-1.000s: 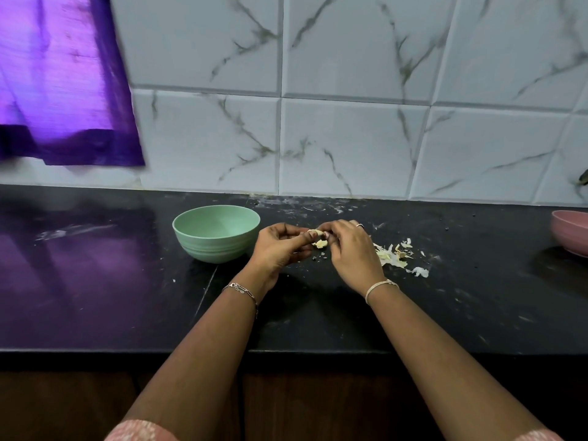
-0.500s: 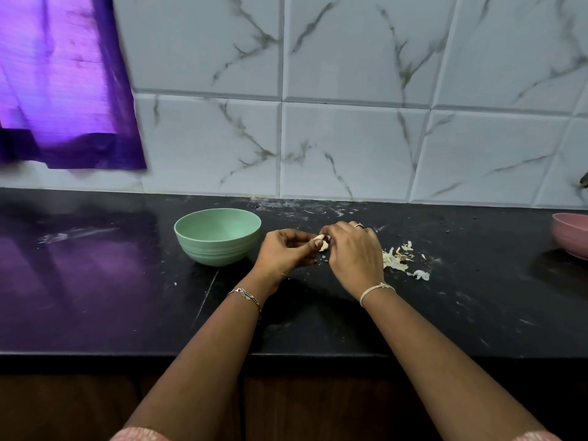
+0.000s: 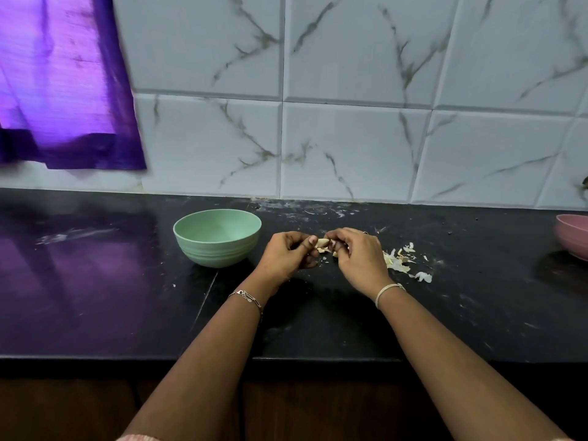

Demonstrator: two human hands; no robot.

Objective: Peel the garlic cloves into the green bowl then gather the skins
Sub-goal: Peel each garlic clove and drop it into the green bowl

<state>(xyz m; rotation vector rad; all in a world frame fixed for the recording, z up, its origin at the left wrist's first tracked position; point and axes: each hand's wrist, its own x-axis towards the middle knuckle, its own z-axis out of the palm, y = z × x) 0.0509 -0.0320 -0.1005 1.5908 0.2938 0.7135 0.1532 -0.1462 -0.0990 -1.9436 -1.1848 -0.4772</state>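
A pale garlic clove point(image 3: 322, 243) is pinched between both hands just above the black counter. My left hand point(image 3: 286, 254) grips it from the left with curled fingers, and my right hand point(image 3: 358, 254) pinches it from the right. The green bowl point(image 3: 217, 237) stands on the counter just left of my left hand; the part of its inside that I see holds nothing. A loose pile of garlic skins point(image 3: 397, 261) lies on the counter right of my right hand.
The black counter point(image 3: 95, 281) runs to a tiled wall behind. A pink bowl point(image 3: 572, 235) sits at the far right edge. A purple curtain point(image 3: 60, 81) hangs at the upper left. Small skin flecks dot the counter near the wall.
Both hands stay together on the clove, with the fingers shifting slightly as they work at its skin. The bowl and the skin pile have not moved.
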